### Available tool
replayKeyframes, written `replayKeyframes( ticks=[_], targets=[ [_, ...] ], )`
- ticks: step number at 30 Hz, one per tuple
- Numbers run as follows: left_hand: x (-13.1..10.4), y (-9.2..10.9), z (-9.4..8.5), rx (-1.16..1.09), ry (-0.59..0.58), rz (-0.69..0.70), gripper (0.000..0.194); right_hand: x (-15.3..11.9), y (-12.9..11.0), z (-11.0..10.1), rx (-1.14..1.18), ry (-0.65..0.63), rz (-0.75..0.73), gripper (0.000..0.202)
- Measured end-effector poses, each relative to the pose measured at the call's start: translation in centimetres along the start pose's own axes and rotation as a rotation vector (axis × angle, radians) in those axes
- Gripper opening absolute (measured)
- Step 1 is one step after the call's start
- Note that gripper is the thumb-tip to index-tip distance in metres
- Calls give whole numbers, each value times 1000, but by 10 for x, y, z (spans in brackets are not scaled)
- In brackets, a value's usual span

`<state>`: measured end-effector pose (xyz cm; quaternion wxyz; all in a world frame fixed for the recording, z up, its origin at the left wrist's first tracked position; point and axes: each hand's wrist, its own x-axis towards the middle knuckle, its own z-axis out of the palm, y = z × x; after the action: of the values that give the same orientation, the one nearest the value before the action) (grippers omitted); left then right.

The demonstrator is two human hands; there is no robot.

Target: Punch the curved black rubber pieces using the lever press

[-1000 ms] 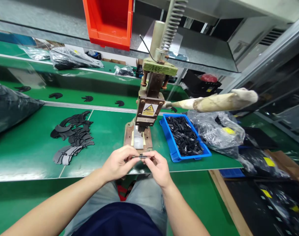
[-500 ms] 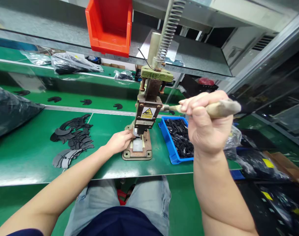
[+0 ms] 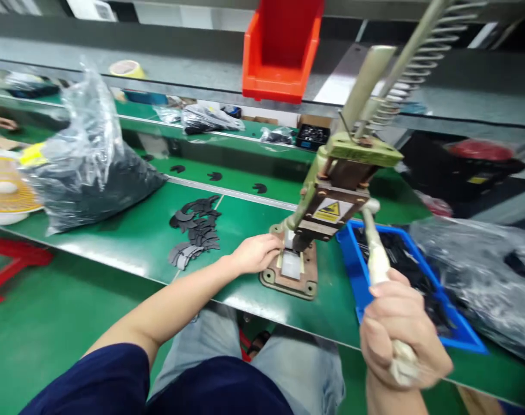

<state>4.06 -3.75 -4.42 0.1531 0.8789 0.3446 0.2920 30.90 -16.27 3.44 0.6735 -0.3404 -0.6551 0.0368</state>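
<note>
A hand press (image 3: 337, 199) with a yellow warning label stands on the green bench. Wrapped round the press's pale lever (image 3: 377, 253), my right hand (image 3: 404, 331) holds it low at the front right. My left hand (image 3: 257, 253) is at the left side of the press base (image 3: 288, 282), its fingers close together beside the white block (image 3: 291, 264) under the press head. What those fingertips hold is too small to make out. Left of this hand lies a pile of dark curved pieces (image 3: 197, 227). The blue tray (image 3: 352, 276) of black parts is behind the lever.
A filled clear bag (image 3: 98, 178) stands at the left beside an orange-yellow round basket (image 3: 7, 184). Dark notched pieces (image 3: 214, 176) lie in a row on the green strip behind. A red bin (image 3: 282, 69) hangs above. Plastic bags (image 3: 482, 271) lie at the right.
My right hand has pulled the lever down from roughly level, and the press head is lower. The view has turned left, bringing the bag and basket into sight. My left hand stays at the press base.
</note>
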Motion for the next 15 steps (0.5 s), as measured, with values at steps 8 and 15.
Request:
replayKeyframes(
  ticks=[8,15],
  targets=[
    [-86,-120,-117,387,225,-625,29,6,5,15,-10,116,-133,18],
    [-138,-191,-176,465,-26,-960,71,3,9,13,-48,117,-157,23]
  ],
)
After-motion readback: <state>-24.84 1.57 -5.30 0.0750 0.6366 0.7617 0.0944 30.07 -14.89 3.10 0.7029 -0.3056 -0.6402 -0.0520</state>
